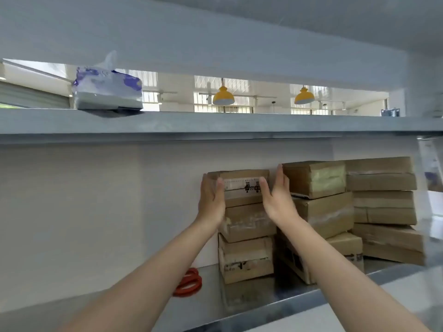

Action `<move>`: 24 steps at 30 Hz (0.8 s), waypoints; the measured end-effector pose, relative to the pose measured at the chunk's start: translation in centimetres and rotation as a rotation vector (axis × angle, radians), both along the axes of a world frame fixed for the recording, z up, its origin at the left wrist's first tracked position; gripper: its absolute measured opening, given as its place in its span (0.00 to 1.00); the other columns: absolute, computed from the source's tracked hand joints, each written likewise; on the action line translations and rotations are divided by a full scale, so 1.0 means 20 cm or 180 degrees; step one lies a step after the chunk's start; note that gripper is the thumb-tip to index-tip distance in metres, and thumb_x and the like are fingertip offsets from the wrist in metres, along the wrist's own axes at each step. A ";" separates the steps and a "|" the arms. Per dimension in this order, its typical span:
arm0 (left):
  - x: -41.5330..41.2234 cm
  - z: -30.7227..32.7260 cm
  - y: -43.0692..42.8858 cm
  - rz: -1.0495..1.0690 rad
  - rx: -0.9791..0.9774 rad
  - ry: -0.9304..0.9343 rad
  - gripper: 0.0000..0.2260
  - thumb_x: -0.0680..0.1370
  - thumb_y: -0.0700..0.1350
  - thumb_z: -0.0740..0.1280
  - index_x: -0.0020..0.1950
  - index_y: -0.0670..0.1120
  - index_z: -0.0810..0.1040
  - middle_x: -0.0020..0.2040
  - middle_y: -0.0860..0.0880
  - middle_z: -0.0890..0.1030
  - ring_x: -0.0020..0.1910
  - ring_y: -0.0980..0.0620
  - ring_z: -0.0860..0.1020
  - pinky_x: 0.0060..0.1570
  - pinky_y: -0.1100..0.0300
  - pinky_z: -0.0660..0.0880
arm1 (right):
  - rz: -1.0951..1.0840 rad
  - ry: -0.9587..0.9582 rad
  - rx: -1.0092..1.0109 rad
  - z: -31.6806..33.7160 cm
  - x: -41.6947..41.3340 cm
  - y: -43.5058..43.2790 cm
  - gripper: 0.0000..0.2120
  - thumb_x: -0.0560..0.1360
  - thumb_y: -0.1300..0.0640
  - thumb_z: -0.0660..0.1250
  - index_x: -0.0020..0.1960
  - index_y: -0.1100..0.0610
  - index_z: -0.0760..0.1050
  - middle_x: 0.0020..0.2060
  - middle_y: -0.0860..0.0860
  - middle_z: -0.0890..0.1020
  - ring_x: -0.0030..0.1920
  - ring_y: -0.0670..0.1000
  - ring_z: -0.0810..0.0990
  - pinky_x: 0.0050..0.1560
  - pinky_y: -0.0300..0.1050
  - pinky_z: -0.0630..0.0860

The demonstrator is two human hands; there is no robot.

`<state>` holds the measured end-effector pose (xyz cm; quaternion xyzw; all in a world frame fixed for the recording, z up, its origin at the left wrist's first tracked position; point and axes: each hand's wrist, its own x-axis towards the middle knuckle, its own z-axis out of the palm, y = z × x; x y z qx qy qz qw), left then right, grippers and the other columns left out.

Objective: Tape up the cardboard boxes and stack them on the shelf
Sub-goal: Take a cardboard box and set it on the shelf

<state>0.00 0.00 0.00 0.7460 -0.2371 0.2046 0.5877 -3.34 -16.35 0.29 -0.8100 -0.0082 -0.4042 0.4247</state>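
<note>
Both forearms reach up and forward from the lower edge of the view, bare, roughly parallel.

Below the hands: metal shelf, its front lip nearest the camera. Red scissors lie flat on it, below and slightly left of the left hand, just beside the foot of the stack.

Left hand: fingers straight and together, palm flat against the left side of the top box, thumb lying over the front face. Not curled, nothing gripped.

Right hand: the same, mirrored. Fingers are straight and upright along the box's right side, thumb on the front near a white printed label.

The top box sits between the two palms, on top of a stack. Directly under the hands are the second box and the bottom box, both brown with clear tape, edges slightly out of line.

Right of the right hand, just beside it: middle stack, its upper box turned at an angle. Further right: far stack, against the shelf's end.

Behind the hands: plain white wall.

Above the hands: upper shelf. A tissue pack lies on it, up and to the left. Beyond the shelf gap hang two yellow lamps.
</note>
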 end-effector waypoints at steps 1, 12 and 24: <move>-0.01 0.00 -0.02 -0.0113 -0.0141 0.0025 0.32 0.83 0.63 0.49 0.82 0.51 0.43 0.82 0.53 0.48 0.81 0.52 0.49 0.79 0.53 0.47 | 0.0053 0.0038 0.0176 0.00 0.01 0.01 0.36 0.83 0.40 0.52 0.82 0.53 0.39 0.81 0.55 0.53 0.79 0.58 0.57 0.74 0.53 0.61; -0.22 -0.01 0.20 -0.0457 -0.0621 -0.0724 0.18 0.85 0.53 0.52 0.75 0.61 0.53 0.67 0.70 0.64 0.63 0.82 0.63 0.58 0.82 0.63 | 0.0480 -0.0900 0.0466 -0.03 -0.11 0.34 0.28 0.83 0.42 0.55 0.79 0.51 0.56 0.73 0.46 0.67 0.72 0.43 0.66 0.71 0.41 0.65; -0.66 -0.50 1.43 0.0294 -0.0486 -0.0836 0.30 0.82 0.57 0.55 0.81 0.59 0.44 0.79 0.62 0.58 0.78 0.60 0.59 0.71 0.69 0.62 | 0.2132 -0.0890 0.0264 -0.57 -0.42 1.51 0.35 0.80 0.45 0.60 0.79 0.46 0.43 0.72 0.32 0.59 0.74 0.37 0.62 0.67 0.24 0.60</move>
